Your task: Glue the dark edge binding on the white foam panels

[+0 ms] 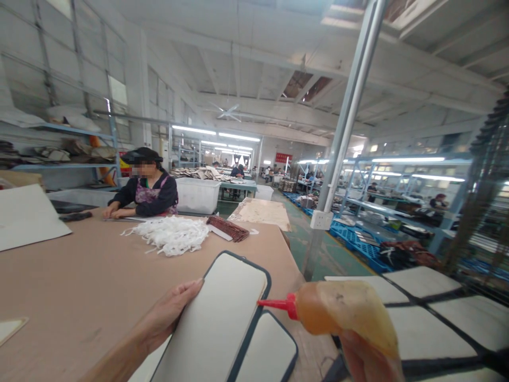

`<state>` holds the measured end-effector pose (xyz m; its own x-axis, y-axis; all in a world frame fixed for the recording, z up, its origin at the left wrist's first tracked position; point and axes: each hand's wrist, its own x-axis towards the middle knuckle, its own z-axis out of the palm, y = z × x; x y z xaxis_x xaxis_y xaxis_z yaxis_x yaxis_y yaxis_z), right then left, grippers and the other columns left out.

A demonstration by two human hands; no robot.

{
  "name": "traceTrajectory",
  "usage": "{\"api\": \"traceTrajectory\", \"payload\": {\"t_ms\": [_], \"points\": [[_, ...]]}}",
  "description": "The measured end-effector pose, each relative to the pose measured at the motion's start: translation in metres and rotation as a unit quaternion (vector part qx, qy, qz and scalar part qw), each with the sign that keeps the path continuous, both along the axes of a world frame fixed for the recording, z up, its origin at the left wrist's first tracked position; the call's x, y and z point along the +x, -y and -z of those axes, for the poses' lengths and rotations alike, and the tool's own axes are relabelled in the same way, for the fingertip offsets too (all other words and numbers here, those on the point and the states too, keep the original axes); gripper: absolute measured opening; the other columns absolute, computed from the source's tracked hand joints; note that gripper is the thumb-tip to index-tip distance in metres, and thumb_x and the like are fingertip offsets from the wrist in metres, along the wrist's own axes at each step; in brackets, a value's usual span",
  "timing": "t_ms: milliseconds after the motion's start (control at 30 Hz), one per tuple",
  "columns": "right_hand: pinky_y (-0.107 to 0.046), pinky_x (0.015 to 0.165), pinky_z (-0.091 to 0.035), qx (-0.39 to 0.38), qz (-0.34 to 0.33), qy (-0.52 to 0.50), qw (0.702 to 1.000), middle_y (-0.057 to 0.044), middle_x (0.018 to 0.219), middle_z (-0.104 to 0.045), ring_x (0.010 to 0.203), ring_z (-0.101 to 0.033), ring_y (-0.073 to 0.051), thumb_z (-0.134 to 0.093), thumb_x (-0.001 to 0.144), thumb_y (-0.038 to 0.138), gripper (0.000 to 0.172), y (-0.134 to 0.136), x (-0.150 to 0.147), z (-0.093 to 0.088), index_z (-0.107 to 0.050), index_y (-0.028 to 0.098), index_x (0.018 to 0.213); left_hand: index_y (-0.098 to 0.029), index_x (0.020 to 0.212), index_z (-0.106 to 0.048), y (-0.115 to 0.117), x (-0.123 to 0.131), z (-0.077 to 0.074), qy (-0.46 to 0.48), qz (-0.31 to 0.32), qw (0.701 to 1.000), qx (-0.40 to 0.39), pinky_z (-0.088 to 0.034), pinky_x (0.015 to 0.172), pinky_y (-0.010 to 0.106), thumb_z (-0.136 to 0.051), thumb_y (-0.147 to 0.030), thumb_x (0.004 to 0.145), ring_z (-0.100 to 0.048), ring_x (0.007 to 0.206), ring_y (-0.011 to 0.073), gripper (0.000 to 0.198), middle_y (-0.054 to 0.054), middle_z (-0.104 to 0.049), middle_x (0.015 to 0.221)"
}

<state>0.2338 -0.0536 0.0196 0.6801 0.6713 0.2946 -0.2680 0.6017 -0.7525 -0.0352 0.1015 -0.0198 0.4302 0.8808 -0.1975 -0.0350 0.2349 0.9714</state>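
My left hand (173,307) is closed on the left edge of a long white panel (222,307) with rounded corners and a dark rim. In my right hand (363,355) is a squeeze bottle (338,310) of amber liquid with a red nozzle, lying nearly level. The nozzle tip meets the panel's right edge near its far corner, where a thin brownish line shows. Beneath lies a second white dark-rimmed panel (270,345). The lower part of my right hand is cut off by the frame.
Across the brown-topped table (91,286) a co-worker (147,185) sits with both hands on the tabletop. White strips (170,233) lie heaped beside a brown bundle (228,228). More white panels (429,331) lie at right. A metal post (350,106) rises beyond the table.
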Motion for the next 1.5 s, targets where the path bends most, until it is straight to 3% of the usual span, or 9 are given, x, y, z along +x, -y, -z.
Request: {"api": "traceTrajectory", "payload": {"t_ms": [233, 367, 667, 900, 1200, 1500], "points": [[-0.018, 0.064, -0.054, 0.037, -0.036, 0.04, 0.998, 0.001, 0.078, -0.072, 0.066, -0.064, -0.013, -0.088, 0.05, 0.022, 0.041, -0.014, 0.007, 0.007, -0.069, 0.023, 0.085, -0.017, 0.089, -0.072, 0.002, -0.004, -0.001, 0.002, 0.006, 1.0, 0.012, -0.049, 0.063, 0.028, -0.069, -0.062, 0.064, -0.065, 0.074, 0.0235, 0.052, 0.007, -0.074, 0.08], [-0.018, 0.066, -0.053, 0.028, -0.038, 0.033, 0.998, 0.001, 0.079, -0.071, 0.067, -0.063, -0.013, -0.087, 0.052, 0.022, 0.04, -0.016, 0.008, 0.011, -0.069, 0.023, 0.087, -0.018, 0.093, -0.072, 0.003, -0.008, 0.005, 0.005, -0.001, 1.0, -0.002, -0.048, 0.067, 0.026, -0.07, -0.059, 0.066, -0.064, 0.077, 0.0208, 0.05, 0.006, -0.075, 0.09], [-0.021, 0.066, -0.054, 0.03, -0.062, 0.043, 0.997, -0.001, 0.079, -0.071, 0.068, -0.064, -0.015, -0.085, 0.054, 0.019, 0.037, -0.019, 0.01, 0.014, -0.07, 0.023, 0.087, -0.02, 0.092, -0.073, -0.002, -0.015, 0.011, -0.002, 0.03, 1.0, 0.008, -0.047, 0.068, 0.025, -0.062, -0.056, 0.076, -0.063, 0.078, 0.0187, 0.041, 0.004, -0.075, 0.089], [-0.028, 0.066, -0.056, 0.015, -0.077, 0.081, 0.994, -0.003, 0.084, -0.073, 0.071, -0.067, -0.02, -0.084, 0.053, 0.016, 0.038, -0.019, 0.02, 0.024, -0.07, 0.025, 0.087, -0.018, 0.085, -0.073, 0.0, -0.011, 0.007, 0.012, 0.014, 1.0, -0.006, -0.048, 0.066, 0.025, -0.071, -0.056, 0.066, -0.062, 0.072, 0.0178, 0.043, 0.004, -0.074, 0.079], [-0.021, 0.067, -0.052, -0.015, -0.073, 0.02, 0.997, 0.001, 0.08, -0.071, 0.07, -0.063, -0.015, -0.085, 0.054, 0.021, 0.044, -0.01, -0.003, 0.017, -0.068, 0.027, 0.094, -0.016, 0.083, -0.068, -0.002, -0.006, 0.005, 0.053, 0.0, 0.998, -0.029, -0.049, 0.061, 0.024, -0.076, -0.054, 0.061, -0.063, 0.067, 0.0164, 0.044, 0.004, -0.073, 0.076], [-0.019, 0.065, -0.052, -0.029, -0.109, 0.012, 0.994, 0.003, 0.077, -0.07, 0.066, -0.063, -0.014, -0.085, 0.052, 0.02, 0.049, -0.008, -0.007, 0.018, -0.068, 0.031, 0.096, -0.015, 0.081, -0.066, -0.002, -0.004, 0.005, 0.054, 0.001, 0.997, -0.049, -0.05, 0.058, 0.024, -0.079, -0.054, 0.055, -0.064, 0.062, 0.0158, 0.048, 0.003, -0.073, 0.069]]}}
